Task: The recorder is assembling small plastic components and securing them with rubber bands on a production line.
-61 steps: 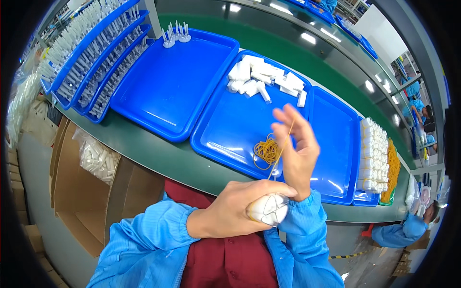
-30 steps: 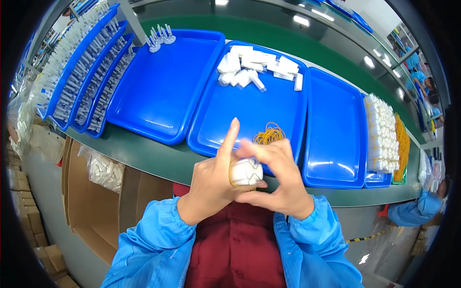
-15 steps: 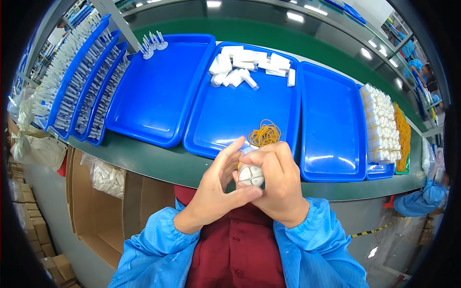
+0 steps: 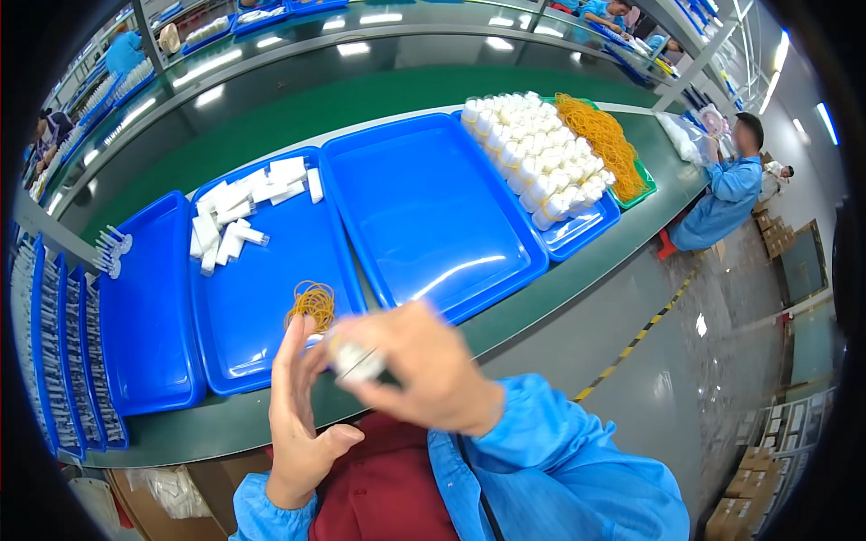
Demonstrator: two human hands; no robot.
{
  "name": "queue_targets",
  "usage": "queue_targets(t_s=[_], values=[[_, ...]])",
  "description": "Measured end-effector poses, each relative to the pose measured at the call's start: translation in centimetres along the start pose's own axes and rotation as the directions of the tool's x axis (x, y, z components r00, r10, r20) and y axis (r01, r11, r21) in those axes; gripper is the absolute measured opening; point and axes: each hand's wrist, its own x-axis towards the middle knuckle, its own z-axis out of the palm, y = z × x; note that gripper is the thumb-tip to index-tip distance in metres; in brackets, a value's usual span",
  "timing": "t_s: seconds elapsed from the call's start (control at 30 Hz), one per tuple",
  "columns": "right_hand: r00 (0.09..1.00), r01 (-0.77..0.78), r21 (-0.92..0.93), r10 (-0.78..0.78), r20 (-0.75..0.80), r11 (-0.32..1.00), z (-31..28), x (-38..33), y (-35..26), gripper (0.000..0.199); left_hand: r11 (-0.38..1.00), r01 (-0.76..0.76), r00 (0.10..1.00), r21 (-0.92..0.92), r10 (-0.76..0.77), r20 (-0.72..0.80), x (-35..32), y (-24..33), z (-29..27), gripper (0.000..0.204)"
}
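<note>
My right hand (image 4: 428,365), blurred by motion, is closed around a small bundle of white pieces (image 4: 359,361); only its rounded end shows clearly. Just left of the bundle, my left hand (image 4: 302,419) is open, with thumb and fingers apart and nothing in its grasp. Beyond my left fingertips, a loose heap of yellow-brown rubber bands (image 4: 312,302) lies in the near part of a blue tray (image 4: 280,279). At that tray's far end are several loose white pieces (image 4: 221,212) with clear ends.
To the right is another blue tray (image 4: 424,216), then stacked white bundles (image 4: 537,153) and a green tray of rubber bands (image 4: 600,135). On the left, a tray (image 4: 149,307) holds a few clear stemmed parts (image 4: 113,248), beside stacked trays (image 4: 68,352). A person (image 4: 726,189) sits at right.
The view has swung right, and the trays appear farther left. My left hand has come off the bundle and opened. My right hand holds the bundle alone, moving.
</note>
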Motion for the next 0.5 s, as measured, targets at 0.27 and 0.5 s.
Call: queue_targets(t_s=[0.27, 0.5], values=[[0.558, -0.566, -0.089, 0.301, -0.773, 0.82, -18.9, -5.8, 13.1, 0.048, 0.979, 0.128, 0.962, 0.156, -0.084, -0.261, -0.4, 0.8, -2.6, 0.06], [0.673, -0.706, -0.502, 0.252, -0.695, 0.5, -27.0, -8.1, 22.9, 0.041, 0.976, 0.118, 0.965, 0.181, -0.07, -0.253, -0.3, 0.5, -2.9, 0.049]])
